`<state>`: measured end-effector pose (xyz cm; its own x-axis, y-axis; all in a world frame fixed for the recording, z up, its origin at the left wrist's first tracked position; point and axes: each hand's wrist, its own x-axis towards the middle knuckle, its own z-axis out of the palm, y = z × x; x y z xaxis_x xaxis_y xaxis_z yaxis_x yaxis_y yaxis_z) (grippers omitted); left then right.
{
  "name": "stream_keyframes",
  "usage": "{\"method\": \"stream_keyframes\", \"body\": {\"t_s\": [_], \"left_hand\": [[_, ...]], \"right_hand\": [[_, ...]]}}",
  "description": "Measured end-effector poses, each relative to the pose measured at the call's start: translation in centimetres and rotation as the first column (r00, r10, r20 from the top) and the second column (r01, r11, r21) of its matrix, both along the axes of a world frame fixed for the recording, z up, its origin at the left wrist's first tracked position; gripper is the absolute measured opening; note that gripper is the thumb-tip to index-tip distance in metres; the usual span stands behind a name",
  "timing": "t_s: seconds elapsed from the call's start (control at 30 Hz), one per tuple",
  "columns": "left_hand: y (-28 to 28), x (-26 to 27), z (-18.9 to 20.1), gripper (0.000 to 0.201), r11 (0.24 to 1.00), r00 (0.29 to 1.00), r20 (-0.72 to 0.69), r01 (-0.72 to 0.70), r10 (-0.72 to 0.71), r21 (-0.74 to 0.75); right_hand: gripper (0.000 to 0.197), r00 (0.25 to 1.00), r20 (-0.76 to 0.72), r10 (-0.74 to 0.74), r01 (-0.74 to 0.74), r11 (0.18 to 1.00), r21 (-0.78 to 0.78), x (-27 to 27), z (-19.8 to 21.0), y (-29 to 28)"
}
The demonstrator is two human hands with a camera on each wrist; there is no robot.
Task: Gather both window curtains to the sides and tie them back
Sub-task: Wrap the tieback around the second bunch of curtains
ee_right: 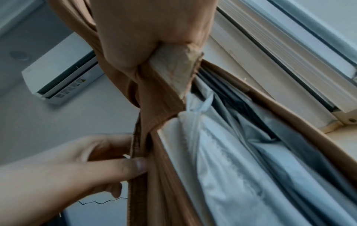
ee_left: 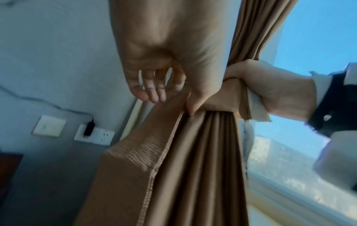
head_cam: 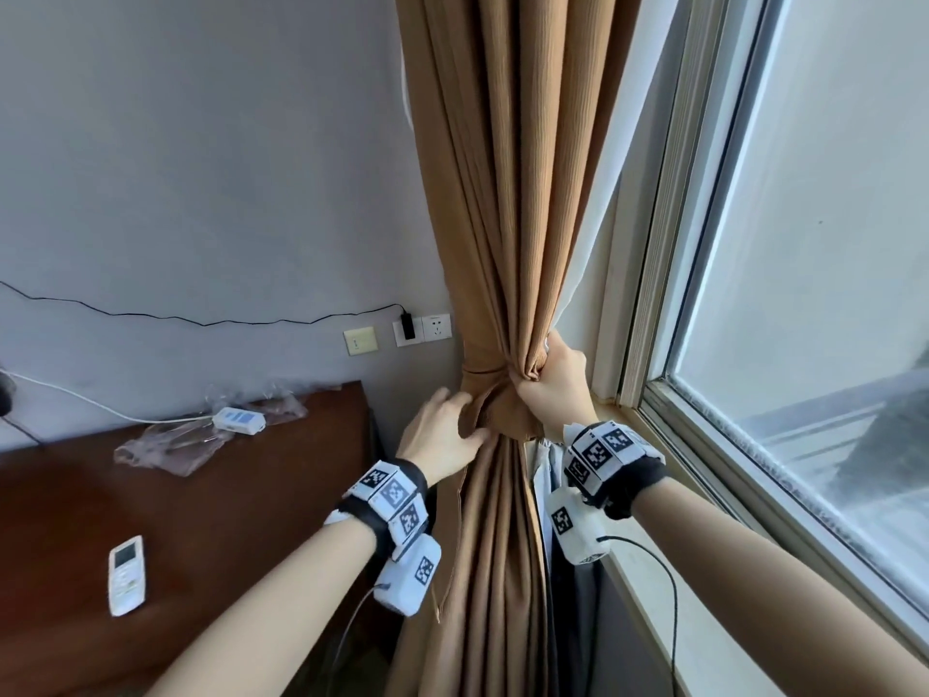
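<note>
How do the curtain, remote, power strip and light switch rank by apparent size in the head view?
1. brown curtain
2. white remote, though it lies nearer the camera
3. white power strip
4. light switch, close to the power strip, so that pair is unsure

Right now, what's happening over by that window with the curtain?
A person is tying back the brown curtain, bunched beside the window. Their right hand grips the gathered folds and the tie band at the cinch. Their left hand pinches the fabric's hemmed edge just below. The band is wrapped round.
</note>
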<state>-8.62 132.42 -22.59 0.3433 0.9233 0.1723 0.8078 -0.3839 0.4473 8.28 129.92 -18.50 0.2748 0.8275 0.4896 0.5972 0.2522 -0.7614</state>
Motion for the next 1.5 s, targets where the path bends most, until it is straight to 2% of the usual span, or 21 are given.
{"method": "stream_keyframes", "body": {"t_s": [0.07,0.17,0.37,0.43,0.5,0.57,0.67,0.73,0.77,0.87,0.93,1.0,1.07,1.13,1.2,1.23,1.3,1.37,1.4,1.5], "left_hand": [[0.3,-0.6,0.7,0.033,0.998,0.998,-0.053,0.021,-0.017,0.067],[1.4,-2.2,1.9,0.023,0.981,0.987,-0.138,-0.053,0.080,0.188],[3.9,-2.8,7.8,0.028,0.907,0.980,-0.066,-0.149,0.190,0.394],[4.3,-1.8,8.9,0.031,0.908,0.980,-0.056,-0.154,0.190,0.390],[5.1,-0.8,8.5,0.032,0.938,0.983,-0.008,-0.175,0.185,0.300],[5.9,0.1,7.4,0.032,0.973,0.980,0.126,-0.172,0.153,0.152],[7.1,1.3,6.2,0.034,0.990,0.945,0.302,-0.137,0.121,0.031],[7.6,1.5,5.9,0.032,0.993,0.937,0.328,-0.115,0.122,-0.040],[7.9,1.3,5.9,0.031,0.993,0.949,0.294,-0.099,0.112,-0.059],[8.4,-0.1,6.3,0.031,0.994,0.997,0.035,-0.069,0.072,-0.084],[8.6,-1.5,6.6,0.035,0.973,0.999,-0.038,-0.041,0.033,-0.229],[8.1,-3.2,7.7,0.032,0.903,0.996,-0.083,0.001,-0.041,-0.430],[7.9,-5.0,8.7,0.022,0.802,0.989,-0.114,0.005,-0.091,-0.597],[7.3,-6.0,9.4,0.029,0.759,0.987,-0.131,-0.011,-0.098,-0.651],[7.3,-5.9,9.1,0.041,0.780,0.997,-0.079,-0.034,-0.020,-0.625],[7.4,-5.7,8.8,0.042,0.806,0.999,0.004,-0.038,0.050,-0.590],[8.1,-4.8,7.7,0.028,0.901,0.967,0.200,-0.060,0.160,-0.429],[8.7,-3.7,6.7,0.016,0.974,0.949,0.275,-0.097,0.152,-0.203],[8.8,-3.0,6.4,0.019,0.989,0.950,0.291,-0.085,0.118,-0.124],[8.5,-0.9,5.9,0.027,0.996,0.922,0.377,-0.068,0.087,-0.065]], "right_hand": [[0.027,1.000,-0.003,-0.004,0.004,1.000,-0.001,0.0,0.1,-0.1],[0.026,1.000,0.007,-0.012,0.011,1.000,0.008,0.3,0.2,-0.2],[0.028,1.000,0.007,-0.007,0.007,1.000,-0.006,-0.2,0.4,-0.4],[0.027,1.000,0.011,-0.001,0.001,1.000,-0.018,-0.6,0.4,-0.5],[0.025,1.000,0.004,0.000,0.000,1.000,-0.012,-0.7,0.4,-0.4],[0.026,1.000,-0.005,0.008,-0.008,1.000,-0.005,-0.7,0.1,-0.5],[0.028,1.000,-0.018,0.025,-0.025,1.000,0.015,-0.3,-0.1,-0.3],[0.027,0.999,-0.041,0.027,-0.026,0.999,0.024,0.0,0.0,-0.2],[0.027,0.998,-0.054,0.030,-0.028,0.999,0.027,0.2,0.0,-0.3],[0.030,0.995,-0.085,0.052,-0.049,0.998,0.031,0.6,0.0,-0.5],[0.031,0.993,-0.090,0.071,-0.069,0.997,0.027,0.8,0.1,-0.7],[0.032,0.992,-0.093,0.083,-0.082,0.997,0.018,1.1,0.2,-0.7],[0.032,0.991,-0.099,0.084,-0.084,0.996,0.010,1.1,0.4,-0.6],[0.031,0.990,-0.117,0.080,-0.079,0.997,0.008,0.9,0.4,-0.5],[0.029,0.986,-0.144,0.079,-0.078,0.997,0.013,0.4,0.3,-0.5],[0.028,0.985,-0.153,0.083,-0.081,0.997,0.020,0.1,0.3,-0.5],[0.024,0.983,-0.159,0.090,-0.086,0.996,0.033,-0.4,0.3,-0.4],[0.021,0.983,-0.156,0.092,-0.087,0.995,0.039,-0.9,0.2,-0.5],[0.020,0.984,-0.155,0.091,-0.084,0.995,0.049,-1.1,0.2,-0.4],[0.018,0.985,-0.148,0.089,-0.080,0.995,0.062,-1.2,-0.1,-0.4]]}}
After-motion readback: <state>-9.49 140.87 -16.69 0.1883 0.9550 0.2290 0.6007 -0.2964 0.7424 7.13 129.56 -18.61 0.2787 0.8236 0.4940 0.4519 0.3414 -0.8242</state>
